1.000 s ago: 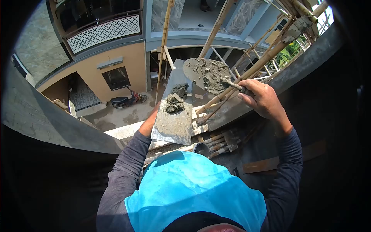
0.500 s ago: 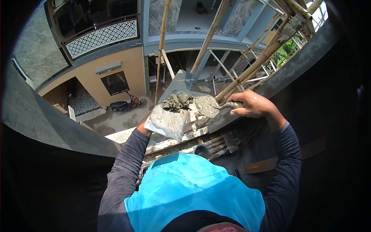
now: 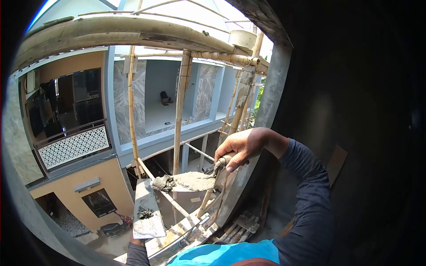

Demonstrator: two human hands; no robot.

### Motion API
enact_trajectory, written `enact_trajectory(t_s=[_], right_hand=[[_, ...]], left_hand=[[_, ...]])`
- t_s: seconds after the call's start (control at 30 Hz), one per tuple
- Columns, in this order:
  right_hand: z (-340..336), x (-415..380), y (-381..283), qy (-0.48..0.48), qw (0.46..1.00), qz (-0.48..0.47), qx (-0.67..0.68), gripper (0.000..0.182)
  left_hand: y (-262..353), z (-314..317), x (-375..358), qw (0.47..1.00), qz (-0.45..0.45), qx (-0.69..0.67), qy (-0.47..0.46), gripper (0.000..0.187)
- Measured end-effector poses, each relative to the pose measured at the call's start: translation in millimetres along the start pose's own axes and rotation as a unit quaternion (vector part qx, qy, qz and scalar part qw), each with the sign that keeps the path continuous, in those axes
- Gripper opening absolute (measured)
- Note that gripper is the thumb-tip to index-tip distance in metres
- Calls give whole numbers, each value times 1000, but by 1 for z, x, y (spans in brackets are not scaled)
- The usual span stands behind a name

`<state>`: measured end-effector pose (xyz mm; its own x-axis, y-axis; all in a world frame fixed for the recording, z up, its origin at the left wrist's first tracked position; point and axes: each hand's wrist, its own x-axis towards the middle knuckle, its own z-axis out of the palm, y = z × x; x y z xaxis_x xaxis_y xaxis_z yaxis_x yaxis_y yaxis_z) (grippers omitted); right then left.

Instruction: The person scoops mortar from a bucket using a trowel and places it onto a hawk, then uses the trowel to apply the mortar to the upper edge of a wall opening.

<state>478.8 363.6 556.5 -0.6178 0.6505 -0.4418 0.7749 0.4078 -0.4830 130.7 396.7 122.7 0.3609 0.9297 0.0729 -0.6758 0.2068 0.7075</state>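
Observation:
My right hand [image 3: 248,146] is closed around the handle of a trowel [image 3: 195,181], its blade pointing left and coated with wet mortar. A lump of grey mortar [image 3: 163,183] sits at the tip of the blade, over the upper edge of a flat mortar board [image 3: 151,226]. On the board lies a smaller dab of mortar [image 3: 144,213]. My left hand [image 3: 138,242] is mostly hidden beneath the board and supports it from below; only a little skin near the wrist shows.
Bamboo scaffold poles [image 3: 179,115] stand outside the opening, with a thick beam [image 3: 133,31] across the top. A grey concrete edge [image 3: 273,88] runs down the right. Bamboo pieces [image 3: 239,230] lie below. Across the gap is a building with a white lattice railing [image 3: 75,148].
The view has tilted up toward the building and scaffold. My right hand has raised the trowel, lifting a mortar lump from the board and leaving a smaller dab there.

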Motion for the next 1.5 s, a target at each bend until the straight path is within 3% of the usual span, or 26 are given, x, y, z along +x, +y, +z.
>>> enact_trajectory(t_s=[0.03,0.1,0.13,0.17,0.23,0.3,0.33,0.37,0.43,0.47,0.53,0.57,0.63,0.67,0.73,0.77,0.83,0.87,0.93,0.97,1.03,1.27,1.43,1.5], right_hand=[[-16,-12,-8,14,1000,-14,-7,41],[-71,-49,-21,61,994,43,84,33],[-103,-78,-29,209,973,0,101,31],[-131,-100,-36,407,908,-55,86,30],[-153,-123,-38,584,805,11,-99,32],[-123,-113,-38,509,854,60,-86,34],[-114,-106,-29,505,854,68,-107,35],[-102,-97,-29,531,837,91,-95,32],[-105,-87,-11,570,781,111,-230,40],[-110,-86,-6,569,781,115,-231,40],[-122,-86,-3,631,586,81,-502,37],[-128,-88,-12,652,523,117,-537,33],[-162,-100,-10,681,431,65,-588,31],[-183,-105,-10,678,432,67,-591,31],[-210,-107,-15,691,344,-5,-636,27],[-213,-105,-20,689,346,-4,-637,27],[-222,-98,-38,705,288,189,-620,27],[-218,-91,-44,705,289,188,-620,27],[-207,-81,-46,727,174,171,-642,24],[-212,-84,-38,727,174,171,-642,24],[-230,-99,-12,737,296,243,-557,28],[-230,-120,13,748,276,235,-555,34],[-223,-134,37,751,309,302,-499,37],[-207,-133,55,773,311,271,-481,36]], left_hand=[[-1,-2,-1,1000,5,2,2,38],[-4,-7,-6,1000,19,1,7,38],[-5,-11,-9,1000,23,1,10,38],[-6,-12,-10,1000,24,1,12,39],[-8,-17,-11,999,28,1,19,39],[-14,-21,-11,999,34,-11,20,39],[-17,-25,-14,999,31,-13,23,39],[-20,-27,-14,999,31,-14,25,39],[-26,-31,-13,999,30,-22,26,39],[-29,-31,-12,999,29,-24,24,39],[-33,-33,-10,999,26,-26,23,39],[-35,-33,-9,999,26,-28,21,39],[-42,-34,-8,999,24,-35,17,39],[-44,-34,-7,999,23,-37,17,39],[-48,-34,-7,999,23,-40,15,40],[-51,-34,-7,999,21,-40,14,40],[-55,-36,-9,999,22,-45,16,40],[-57,-37,-9,999,21,-45,17,40],[-59,-38,-13,999,22,-43,19,40],[-61,-40,-13,999,22,-43,20,40],[-63,-40,-12,999,22,-43,21,40],[-65,-43,-14,998,26,-40,31,40],[-81,-67,-8,999,31,-1,28,44],[-78,-63,-9,998,32,-22,44,44]])
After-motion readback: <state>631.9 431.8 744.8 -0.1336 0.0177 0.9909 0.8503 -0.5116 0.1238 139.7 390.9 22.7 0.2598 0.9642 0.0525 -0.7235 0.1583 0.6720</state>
